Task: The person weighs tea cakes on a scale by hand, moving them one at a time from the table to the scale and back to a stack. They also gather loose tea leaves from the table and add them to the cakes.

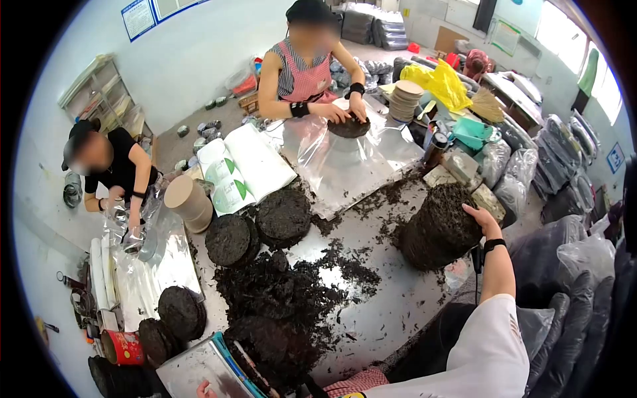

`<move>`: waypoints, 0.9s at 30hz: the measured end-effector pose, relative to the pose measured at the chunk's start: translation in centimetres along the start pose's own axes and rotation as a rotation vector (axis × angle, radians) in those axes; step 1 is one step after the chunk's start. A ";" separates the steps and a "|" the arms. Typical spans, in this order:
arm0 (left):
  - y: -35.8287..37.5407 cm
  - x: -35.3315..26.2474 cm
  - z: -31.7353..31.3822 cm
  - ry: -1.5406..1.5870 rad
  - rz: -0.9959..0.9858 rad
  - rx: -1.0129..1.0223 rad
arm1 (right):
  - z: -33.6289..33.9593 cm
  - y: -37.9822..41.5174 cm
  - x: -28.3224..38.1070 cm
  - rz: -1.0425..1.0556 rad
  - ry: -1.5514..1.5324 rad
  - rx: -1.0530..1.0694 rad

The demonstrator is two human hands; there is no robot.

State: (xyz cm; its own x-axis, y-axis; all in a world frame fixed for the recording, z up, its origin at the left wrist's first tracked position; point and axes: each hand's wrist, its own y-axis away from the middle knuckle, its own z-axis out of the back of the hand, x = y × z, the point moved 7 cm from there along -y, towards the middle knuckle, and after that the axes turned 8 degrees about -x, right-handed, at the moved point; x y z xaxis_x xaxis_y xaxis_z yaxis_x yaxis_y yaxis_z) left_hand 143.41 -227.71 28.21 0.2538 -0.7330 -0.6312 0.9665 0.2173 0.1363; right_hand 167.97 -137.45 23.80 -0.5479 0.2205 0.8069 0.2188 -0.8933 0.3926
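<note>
My right hand (pixel 486 220) grips the upper edge of a tall stack of dark, flaky round cakes (pixel 439 229), which looks like pressed dried seaweed. Its index finger reaches over the top cake. Only some fingers of my left hand (pixel 206 390) show at the bottom edge, by a flat metal plate (pixel 199 361); whether they hold anything is hidden. Close to that plate lies a heap of loose dark flakes (pixel 279 292), with a big dark clump (pixel 275 348) in front. Two shorter piles of round cakes (pixel 284 215) (pixel 229 240) sit beyond the heap.
Across the table a person (pixel 312 73) presses a dark cake (pixel 350 126) on clear film; another person (pixel 113 159) handles plastic bags at the left. Round boards (pixel 188 202), an opened bag roll (pixel 242 169), a red tin (pixel 121 347) and filled bags (pixel 547 249) stand around.
</note>
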 end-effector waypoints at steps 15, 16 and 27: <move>-0.8 -0.6 -0.2 0.122 -0.447 0.036 | -24.6 22.9 7.3 0.486 0.676 0.763; -0.7 1.3 0.8 0.123 -0.423 0.000 | -24.9 24.1 6.0 0.526 0.696 0.765; -12.5 35.2 14.9 0.180 -0.026 -0.583 | -20.5 34.6 -1.9 0.282 0.289 0.565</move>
State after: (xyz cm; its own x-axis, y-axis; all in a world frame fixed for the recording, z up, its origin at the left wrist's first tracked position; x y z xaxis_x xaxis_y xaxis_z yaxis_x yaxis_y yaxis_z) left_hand 140.79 -265.78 15.65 0.1707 -0.6336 -0.7546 0.7799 0.5549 -0.2895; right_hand 160.03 -176.76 26.81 -0.5840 -0.1736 0.7929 0.7284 -0.5432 0.4176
